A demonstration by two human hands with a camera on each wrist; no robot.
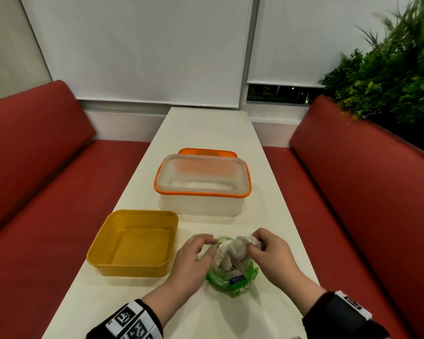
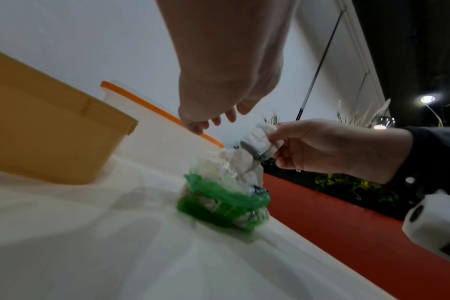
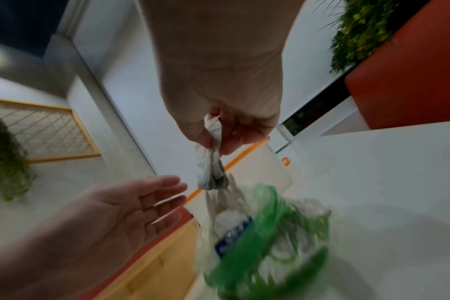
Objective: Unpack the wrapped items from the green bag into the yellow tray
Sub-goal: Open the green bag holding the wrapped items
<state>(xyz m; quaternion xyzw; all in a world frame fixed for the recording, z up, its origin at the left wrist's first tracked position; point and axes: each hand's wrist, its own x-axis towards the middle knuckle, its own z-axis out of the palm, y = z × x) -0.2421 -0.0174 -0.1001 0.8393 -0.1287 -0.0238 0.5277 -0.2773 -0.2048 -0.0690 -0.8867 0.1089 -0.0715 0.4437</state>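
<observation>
The green bag (image 1: pixel 235 281) stands on the white table near its front edge, its mouth open and several white wrapped items showing inside. My right hand (image 1: pixel 253 243) pinches the twisted top of one white wrapped item (image 1: pixel 238 248) and holds it just above the bag's mouth. In the right wrist view the wrapped item (image 3: pixel 208 162) hangs from my thumb and fingers. My left hand (image 1: pixel 209 247) hovers at the bag's left side with its palm open and fingers relaxed, holding nothing. The yellow tray (image 1: pixel 96 245) sits to the left of the bag with nothing in it.
A clear container with an orange rim (image 1: pixel 201 193) stands behind the bag, and an orange lid (image 1: pixel 206 151) lies beyond it. Red benches (image 1: pixel 47 192) flank the narrow table. A leafy plant (image 1: pixel 389 69) rises at the back right.
</observation>
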